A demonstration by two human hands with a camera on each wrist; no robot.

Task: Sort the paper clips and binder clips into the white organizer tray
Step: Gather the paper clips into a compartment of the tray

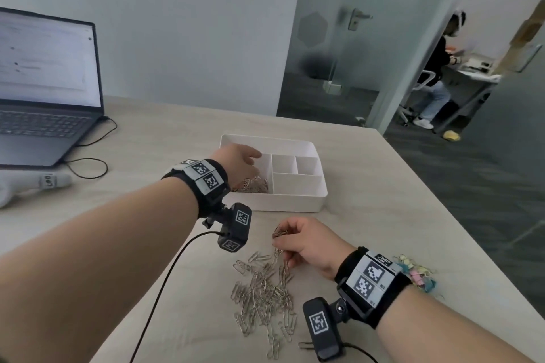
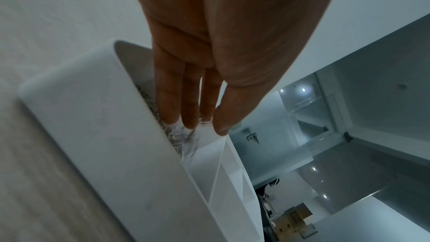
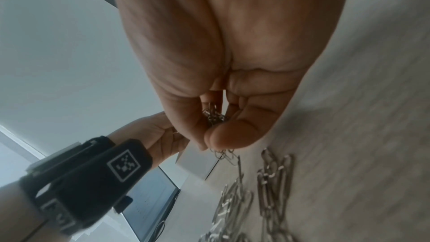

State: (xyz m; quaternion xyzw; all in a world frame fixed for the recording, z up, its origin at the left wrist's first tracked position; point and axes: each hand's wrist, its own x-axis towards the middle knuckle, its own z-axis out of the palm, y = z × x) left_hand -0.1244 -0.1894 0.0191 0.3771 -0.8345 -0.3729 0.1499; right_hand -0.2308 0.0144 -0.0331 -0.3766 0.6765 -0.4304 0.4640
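The white organizer tray (image 1: 309, 203) sits mid-table, with silver paper clips (image 1: 253, 186) piled in its large left compartment. My left hand (image 1: 239, 162) hovers over that compartment, fingers (image 2: 172, 102) straight and pointing down at the clips (image 2: 179, 135), holding nothing. A heap of loose silver paper clips (image 1: 265, 295) lies on the table in front of the tray. My right hand (image 1: 306, 242) is just above the heap's far end, fingers curled round a small bunch of paper clips (image 3: 215, 115). Pastel binder clips (image 1: 418, 274) lie behind my right wrist.
An open laptop (image 1: 44, 91) with its cable stands at the far left, with a white device (image 1: 32, 186) before it. The tray's three smaller compartments (image 1: 295, 168) hold nothing. The table edge runs along the right. A person sits in the room beyond the glass door.
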